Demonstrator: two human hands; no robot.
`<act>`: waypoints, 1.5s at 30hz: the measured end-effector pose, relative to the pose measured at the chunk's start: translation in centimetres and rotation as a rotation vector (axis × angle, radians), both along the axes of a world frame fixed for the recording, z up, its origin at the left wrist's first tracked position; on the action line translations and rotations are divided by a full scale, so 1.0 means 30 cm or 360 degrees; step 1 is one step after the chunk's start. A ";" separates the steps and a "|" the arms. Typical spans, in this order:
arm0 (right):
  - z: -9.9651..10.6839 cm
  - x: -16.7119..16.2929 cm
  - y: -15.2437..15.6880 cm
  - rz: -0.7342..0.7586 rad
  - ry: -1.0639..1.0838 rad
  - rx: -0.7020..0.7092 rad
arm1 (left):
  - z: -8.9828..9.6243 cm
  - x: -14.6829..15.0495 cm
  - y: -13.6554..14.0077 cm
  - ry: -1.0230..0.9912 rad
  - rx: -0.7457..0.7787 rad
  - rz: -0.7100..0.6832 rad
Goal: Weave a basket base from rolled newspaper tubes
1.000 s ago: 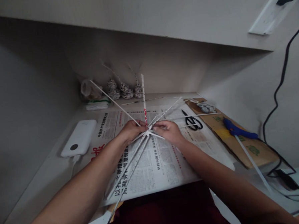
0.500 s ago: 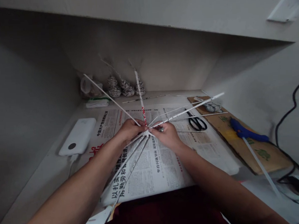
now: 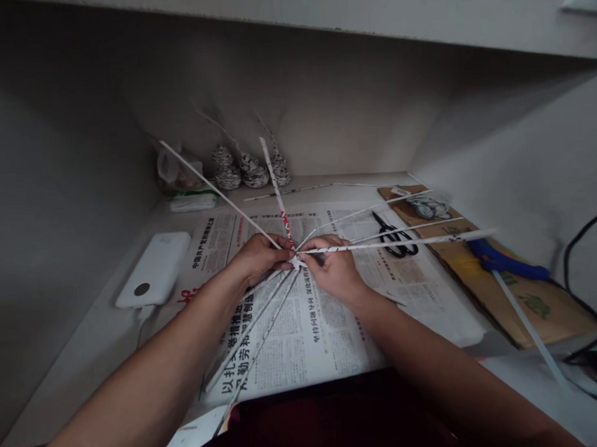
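Rolled newspaper sticks fan out like spokes from a small woven centre (image 3: 295,260) held over the newspaper sheets. My left hand (image 3: 266,257) is closed on the left side of that centre, thumb and fingers pinched. From the right, my right hand (image 3: 332,262) pinches a white paper stick (image 3: 399,243) close to the centre; its long end points right. A stick with red marks (image 3: 282,211) slants up and away, and another plain stick (image 3: 217,191) reaches to the upper left. Several more sticks (image 3: 263,319) trail toward my body.
Gourd-shaped woven pieces (image 3: 252,170) stand at the back beside a plastic bag (image 3: 178,166). A white power bank (image 3: 154,270) lies left. On the right are black scissors (image 3: 395,237), a cardboard piece (image 3: 543,304) and a blue glue gun (image 3: 510,260) with its stick and black cable (image 3: 569,236).
The paper stick in my right hand has swung down from a slant to nearly level, pointing right. My left hand stays at the centre. The view has shifted slightly.
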State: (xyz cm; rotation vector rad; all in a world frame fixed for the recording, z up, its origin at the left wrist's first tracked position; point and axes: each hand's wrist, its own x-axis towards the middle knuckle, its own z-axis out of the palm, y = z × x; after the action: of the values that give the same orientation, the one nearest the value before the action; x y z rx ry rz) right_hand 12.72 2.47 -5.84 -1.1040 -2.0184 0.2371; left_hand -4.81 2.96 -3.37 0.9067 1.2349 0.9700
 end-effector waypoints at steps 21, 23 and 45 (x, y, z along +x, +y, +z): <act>0.000 0.001 -0.005 -0.0069 -0.0320 0.0122 | -0.014 0.009 -0.007 -0.0055 0.0069 0.0017; 0.004 0.003 0.000 -0.0052 -0.0313 0.0090 | -0.021 0.010 -0.006 -0.0028 0.0087 0.0024; -0.034 -0.001 0.033 -0.0124 0.0349 -0.0613 | -0.032 0.030 -0.011 -0.0006 0.0083 0.0017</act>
State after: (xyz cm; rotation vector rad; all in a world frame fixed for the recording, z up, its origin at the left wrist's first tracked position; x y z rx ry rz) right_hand 12.70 3.46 -6.85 -1.3247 -1.7714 0.6984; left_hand -3.90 2.64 -4.34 0.9396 1.2170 1.0159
